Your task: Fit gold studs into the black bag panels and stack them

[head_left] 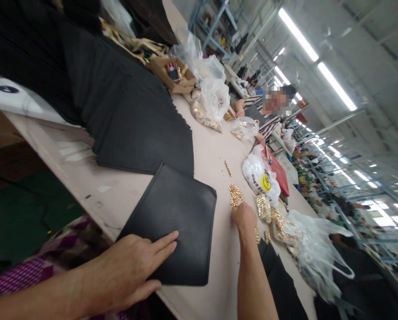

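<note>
My left hand [137, 262] lies on a black leather-like panel [188, 213] near the table's front edge, with two fingers stretched flat across it and the thumb apart. My right hand [245, 218] reaches to a small heap of gold metal chain-like pieces [235, 194]. Its fingers are curled down at the heap's near side, and what they pinch is hidden. A short gold strip [228, 168] lies alone just beyond the heap. Behind the panel, a fanned stack of black panels [145, 129] spreads over the left of the table.
Gold-studded bundles [263, 208] and a clear plastic bag [319, 244] sit to the right. More black pieces [279, 275] lie beside my right forearm. Farther back are a white printed bag [260, 173], a cardboard box [174, 78], and a person [265, 109] across the table.
</note>
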Demonstrator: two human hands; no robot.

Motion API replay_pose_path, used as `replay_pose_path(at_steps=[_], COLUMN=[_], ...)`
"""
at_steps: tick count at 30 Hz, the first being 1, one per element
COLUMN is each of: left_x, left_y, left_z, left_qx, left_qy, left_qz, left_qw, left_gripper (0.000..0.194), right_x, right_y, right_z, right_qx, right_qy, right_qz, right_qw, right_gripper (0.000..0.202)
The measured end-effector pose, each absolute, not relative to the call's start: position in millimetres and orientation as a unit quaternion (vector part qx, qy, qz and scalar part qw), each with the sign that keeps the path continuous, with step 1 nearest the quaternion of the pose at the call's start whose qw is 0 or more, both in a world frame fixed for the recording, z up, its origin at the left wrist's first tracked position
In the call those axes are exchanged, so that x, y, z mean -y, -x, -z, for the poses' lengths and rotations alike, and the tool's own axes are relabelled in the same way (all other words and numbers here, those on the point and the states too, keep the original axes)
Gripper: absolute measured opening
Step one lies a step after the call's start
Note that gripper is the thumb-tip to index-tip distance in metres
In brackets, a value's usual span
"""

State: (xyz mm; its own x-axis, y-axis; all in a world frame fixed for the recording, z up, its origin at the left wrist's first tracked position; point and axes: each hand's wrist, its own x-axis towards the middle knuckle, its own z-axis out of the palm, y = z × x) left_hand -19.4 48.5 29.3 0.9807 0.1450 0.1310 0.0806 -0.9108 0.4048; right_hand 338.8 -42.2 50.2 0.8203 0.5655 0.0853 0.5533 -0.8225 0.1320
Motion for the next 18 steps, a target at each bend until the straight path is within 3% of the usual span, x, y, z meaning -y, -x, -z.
replay_pose_path(at_steps=[6, 12, 18], left_x=[-47, -47, -46], left_y=[23, 25, 26], left_z=[-29, -29, -29], left_qx=[-0.051, -0.041, -0.038], left_qy=[-0.978, -0.980, -0.979], left_qz=[-0.097, -0.114, -0.132], left_qw=[0.176, 0.155, 0.151], left_gripper=[0.062, 0.061, 0.057], right_x=[60, 74, 66], right_y=[-322, -226, -163], right_z=[-61, -48, -49], right_qx=[-0.348, -0.336, -0.448], right_qy=[-0.937, -0.816, -0.789], right_qz=[-0.006, 0.254, 0.274], right_qw=[-0.040, -0.397, -0.320], right_gripper=[0.035, 0.038, 0.019])
